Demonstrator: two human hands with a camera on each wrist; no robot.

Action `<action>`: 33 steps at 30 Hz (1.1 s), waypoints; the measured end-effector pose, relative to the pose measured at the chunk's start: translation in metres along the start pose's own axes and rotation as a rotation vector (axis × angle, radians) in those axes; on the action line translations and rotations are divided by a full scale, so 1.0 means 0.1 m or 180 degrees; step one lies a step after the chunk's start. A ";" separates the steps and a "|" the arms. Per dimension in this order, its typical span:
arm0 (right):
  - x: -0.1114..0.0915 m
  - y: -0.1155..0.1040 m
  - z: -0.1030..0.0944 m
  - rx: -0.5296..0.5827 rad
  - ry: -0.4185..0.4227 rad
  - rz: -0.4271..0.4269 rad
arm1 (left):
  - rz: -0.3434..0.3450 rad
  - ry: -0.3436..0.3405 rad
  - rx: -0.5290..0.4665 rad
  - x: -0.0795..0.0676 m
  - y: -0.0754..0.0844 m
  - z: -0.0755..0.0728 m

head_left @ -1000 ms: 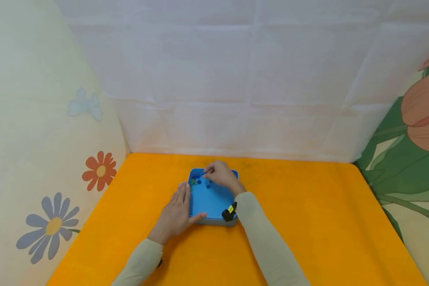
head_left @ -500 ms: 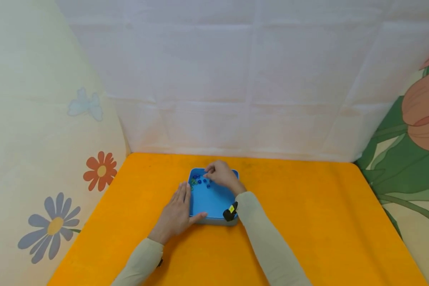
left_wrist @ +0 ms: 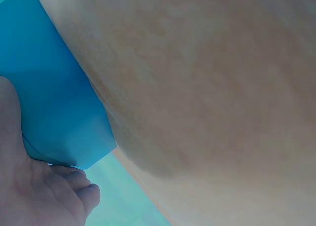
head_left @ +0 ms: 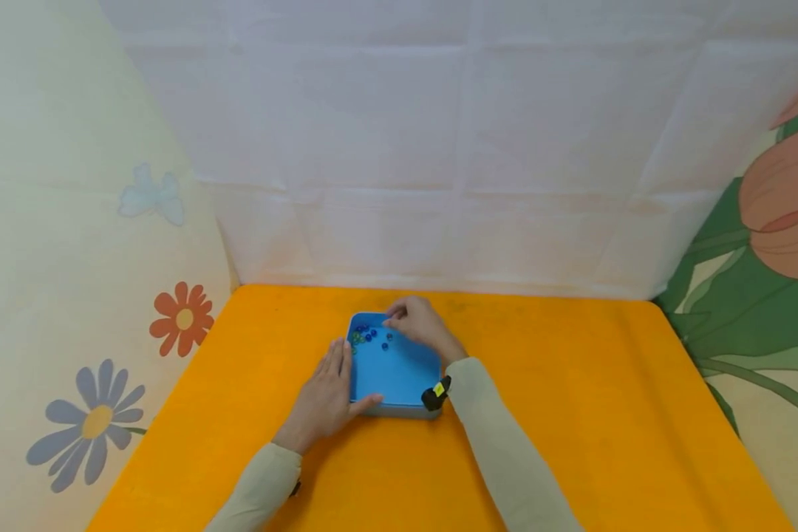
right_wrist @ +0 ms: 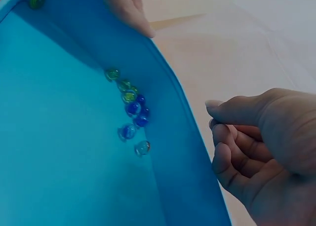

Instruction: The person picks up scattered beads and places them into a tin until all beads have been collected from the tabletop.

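Observation:
A blue rectangular box sits on the orange table, with several small glass marbles inside its far left part. Blue, green and clear marbles show more closely in the right wrist view, mostly along one wall. My left hand lies against the box's left side, fingers straight and thumb reaching over the near rim. Above the far side of the box is my right hand. Its thumb and forefinger pinch a small marble, mostly hidden by the fingertips.
Around the box spreads the orange tabletop. A white cloth hangs behind it, with flower-printed cloths at the sides. My right sleeve crosses the box's right near corner.
My right hand has shifted slightly to the right. A blue marble near its fingertips has rolled left toward the others. My left hand keeps its place on the box.

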State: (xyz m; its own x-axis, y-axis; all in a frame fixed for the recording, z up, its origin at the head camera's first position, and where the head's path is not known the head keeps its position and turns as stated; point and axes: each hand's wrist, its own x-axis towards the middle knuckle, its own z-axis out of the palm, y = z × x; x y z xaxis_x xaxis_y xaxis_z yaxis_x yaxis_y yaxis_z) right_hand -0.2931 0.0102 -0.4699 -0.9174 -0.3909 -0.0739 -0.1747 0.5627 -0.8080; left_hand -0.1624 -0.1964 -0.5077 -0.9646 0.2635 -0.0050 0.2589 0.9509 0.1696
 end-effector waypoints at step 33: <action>-0.85 0.68 -0.54 0.0097 0.0463 0.0100 | -0.0095 -0.0101 -0.0083 0.01 -0.03 0.02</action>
State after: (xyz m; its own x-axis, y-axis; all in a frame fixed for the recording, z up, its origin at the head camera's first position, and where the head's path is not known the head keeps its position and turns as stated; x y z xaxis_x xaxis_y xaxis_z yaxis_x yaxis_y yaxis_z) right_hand -0.2467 0.1210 -0.4867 -0.9648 -0.2625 -0.0157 -0.1362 0.5496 -0.8242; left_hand -0.1638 -0.1986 -0.5101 -0.9698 0.2404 -0.0416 0.2282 0.9540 0.1947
